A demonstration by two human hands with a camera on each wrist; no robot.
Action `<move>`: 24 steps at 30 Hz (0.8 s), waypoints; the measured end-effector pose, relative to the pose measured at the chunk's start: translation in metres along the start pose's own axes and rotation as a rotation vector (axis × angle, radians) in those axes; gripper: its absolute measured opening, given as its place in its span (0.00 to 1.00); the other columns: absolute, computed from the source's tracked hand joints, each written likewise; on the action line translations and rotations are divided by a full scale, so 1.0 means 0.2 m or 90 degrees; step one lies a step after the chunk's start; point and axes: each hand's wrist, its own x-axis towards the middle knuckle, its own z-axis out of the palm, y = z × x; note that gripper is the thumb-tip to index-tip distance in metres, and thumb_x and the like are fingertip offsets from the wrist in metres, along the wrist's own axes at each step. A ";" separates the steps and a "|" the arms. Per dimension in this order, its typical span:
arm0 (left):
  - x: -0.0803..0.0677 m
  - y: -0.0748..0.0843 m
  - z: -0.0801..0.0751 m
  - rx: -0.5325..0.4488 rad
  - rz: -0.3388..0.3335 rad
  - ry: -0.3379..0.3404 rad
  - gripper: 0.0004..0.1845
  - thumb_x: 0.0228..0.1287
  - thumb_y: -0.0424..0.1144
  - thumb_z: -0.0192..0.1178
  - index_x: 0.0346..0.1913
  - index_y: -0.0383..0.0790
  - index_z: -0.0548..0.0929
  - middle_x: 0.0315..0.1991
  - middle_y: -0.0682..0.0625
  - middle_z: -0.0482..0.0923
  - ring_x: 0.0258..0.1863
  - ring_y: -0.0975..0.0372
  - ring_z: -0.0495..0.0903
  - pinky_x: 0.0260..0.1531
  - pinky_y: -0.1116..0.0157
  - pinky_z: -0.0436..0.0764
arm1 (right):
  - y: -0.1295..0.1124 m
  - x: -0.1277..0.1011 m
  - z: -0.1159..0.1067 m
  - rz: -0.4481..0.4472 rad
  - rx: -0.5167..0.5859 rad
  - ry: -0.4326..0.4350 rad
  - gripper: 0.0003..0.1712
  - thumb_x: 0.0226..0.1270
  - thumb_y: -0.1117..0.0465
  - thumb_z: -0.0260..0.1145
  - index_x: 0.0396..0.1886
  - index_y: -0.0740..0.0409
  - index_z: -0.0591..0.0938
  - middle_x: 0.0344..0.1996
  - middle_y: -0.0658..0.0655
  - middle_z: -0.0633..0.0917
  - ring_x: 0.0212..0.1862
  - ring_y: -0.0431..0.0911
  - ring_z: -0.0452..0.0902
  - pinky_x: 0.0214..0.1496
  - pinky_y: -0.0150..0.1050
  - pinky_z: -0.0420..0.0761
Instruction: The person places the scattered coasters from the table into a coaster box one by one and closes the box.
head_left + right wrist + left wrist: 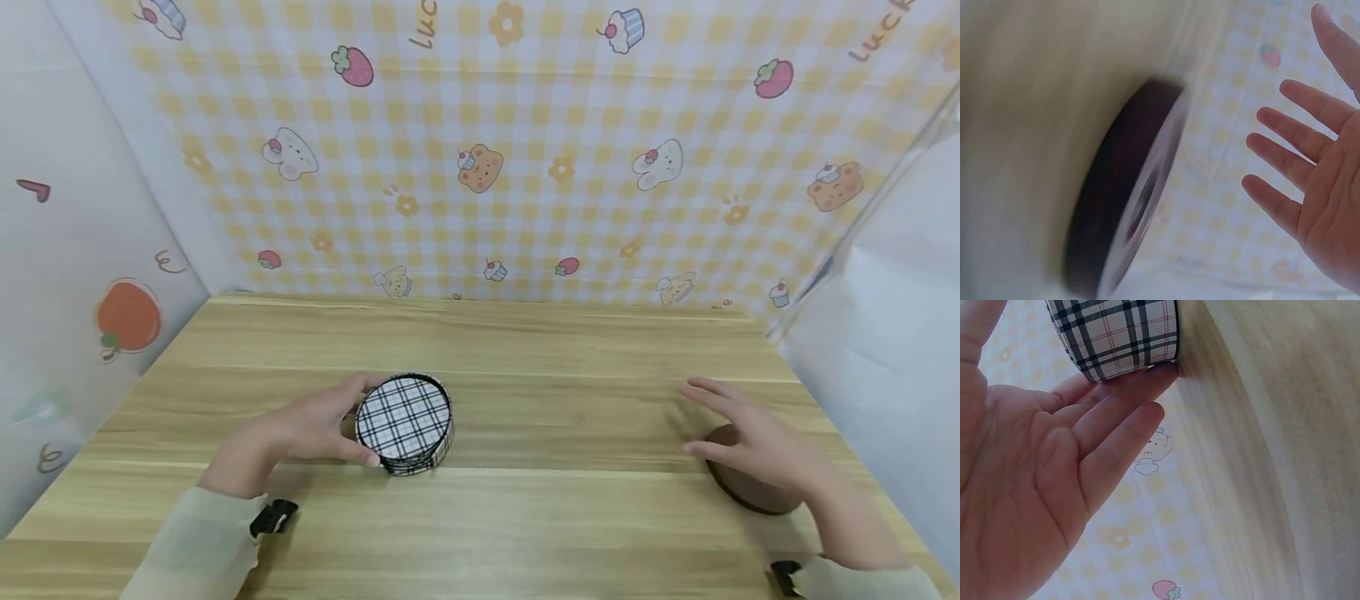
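On the left side of the table stands a round holder (447, 437) covered in black-and-white plaid with thin red lines. Stacked inside it are plaid coasters (405, 417), their edges showing through a gap at the front. My left hand (318, 425) holds the holder from its left, thumb at the near side and fingers round the far side. In the left wrist view the fingertips (1163, 372) lie against its plaid wall (1125, 334). Over at the right, my right hand (757, 446) hovers with spread fingers above a dark brown round disc (761, 492), partly covering it. A recess shows in the disc's face (1147, 215).
The wood-grain table (555, 517) runs back to a yellow checked cloth (525, 208) with cartoon prints. White sheets hang at the left (67, 250) and right (892, 283) sides.
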 end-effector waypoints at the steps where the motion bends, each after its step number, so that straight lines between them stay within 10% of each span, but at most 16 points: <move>1: 0.00 0.00 0.00 0.001 0.004 0.001 0.55 0.48 0.52 0.77 0.71 0.31 0.58 0.69 0.34 0.67 0.68 0.41 0.68 0.68 0.40 0.66 | 0.03 -0.02 0.00 0.000 -0.003 0.004 0.43 0.58 0.50 0.75 0.69 0.64 0.71 0.69 0.71 0.67 0.66 0.73 0.64 0.55 0.70 0.70; 4: 0.00 0.00 0.00 0.001 0.015 0.004 0.54 0.48 0.52 0.77 0.71 0.30 0.58 0.68 0.35 0.68 0.67 0.42 0.69 0.68 0.40 0.66 | 0.11 -0.08 0.00 0.014 -0.026 0.000 0.43 0.57 0.50 0.75 0.68 0.65 0.72 0.68 0.72 0.69 0.64 0.73 0.65 0.55 0.64 0.73; 7: 0.00 -0.01 0.00 0.006 0.032 0.004 0.53 0.49 0.52 0.77 0.70 0.29 0.59 0.67 0.35 0.68 0.66 0.43 0.70 0.67 0.41 0.68 | 0.19 -0.14 0.00 0.023 -0.031 0.001 0.42 0.57 0.51 0.76 0.68 0.66 0.72 0.67 0.73 0.69 0.63 0.72 0.65 0.65 0.35 0.70; 10: 0.00 -0.01 0.01 0.016 0.034 0.005 0.53 0.49 0.52 0.76 0.71 0.30 0.59 0.67 0.36 0.69 0.65 0.45 0.72 0.66 0.41 0.69 | 0.26 -0.21 -0.01 0.036 -0.047 0.019 0.42 0.57 0.52 0.76 0.68 0.64 0.72 0.66 0.72 0.70 0.63 0.71 0.65 0.53 0.12 0.53; 15: 0.00 -0.01 0.01 0.014 0.017 0.004 0.54 0.49 0.52 0.77 0.72 0.31 0.58 0.68 0.37 0.69 0.66 0.44 0.71 0.67 0.42 0.68 | 0.33 -0.28 -0.03 0.064 -0.059 0.003 0.44 0.54 0.53 0.77 0.68 0.65 0.71 0.66 0.75 0.70 0.63 0.74 0.64 0.63 0.36 0.69; 20: 0.00 -0.01 0.01 0.011 0.015 0.001 0.54 0.49 0.51 0.77 0.72 0.31 0.57 0.68 0.36 0.69 0.65 0.45 0.71 0.66 0.42 0.69 | 0.36 -0.32 -0.05 0.080 -0.064 -0.061 0.48 0.51 0.51 0.78 0.67 0.71 0.71 0.62 0.83 0.69 0.58 0.79 0.66 0.46 0.73 0.72; 24: 0.00 -0.01 0.01 0.019 0.012 0.000 0.54 0.49 0.52 0.77 0.71 0.31 0.58 0.67 0.37 0.70 0.64 0.46 0.73 0.65 0.43 0.71 | 0.37 -0.35 -0.03 0.050 -0.120 -0.035 0.48 0.43 0.48 0.82 0.63 0.65 0.76 0.59 0.76 0.76 0.55 0.71 0.72 0.48 0.52 0.81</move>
